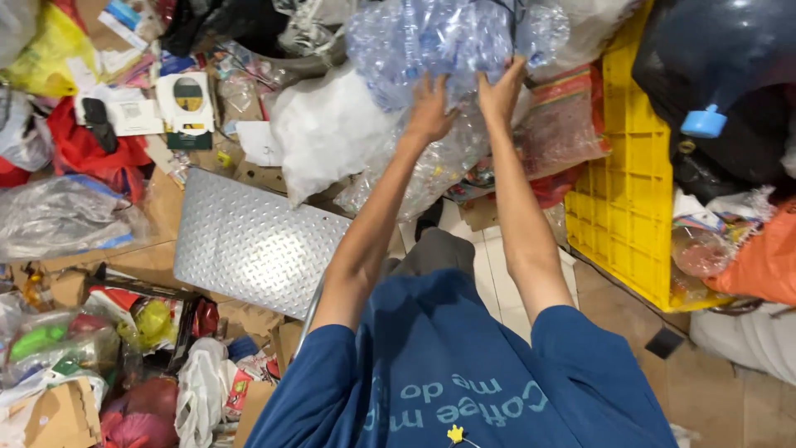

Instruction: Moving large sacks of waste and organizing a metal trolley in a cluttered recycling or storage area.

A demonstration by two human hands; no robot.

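Clear plastic: a big see-through bag of crushed bottles fills the top centre of the frame, and both arms are stretched right up to it.
Left hand: the left hand is up against the underside of the bag, fingers spread and pressed into the plastic, gripping its lower edge.
Right hand: the right hand sits just beside the left one, a little higher in the frame, fingers curled into the same bag and holding on.
Bag position: it sits among the heap at the top of the frame, above a white sack to its left and a smaller clear bag of mixed wrappers to its right.
Metal plate: a grey checker-pattern metal plate lies flat at centre left, just beside the left forearm.
Yellow crate: a yellow plastic crate stands at the right, tilted, reaching from the top edge down to mid-frame.
Water jug: a dark blue jug with a light blue cap shows in the upper right corner, beyond the crate.
Left side: red cloth, cardboard and loose packaging crowd the upper left and lower left.
Foreground: a blue T-shirt fills the bottom centre.
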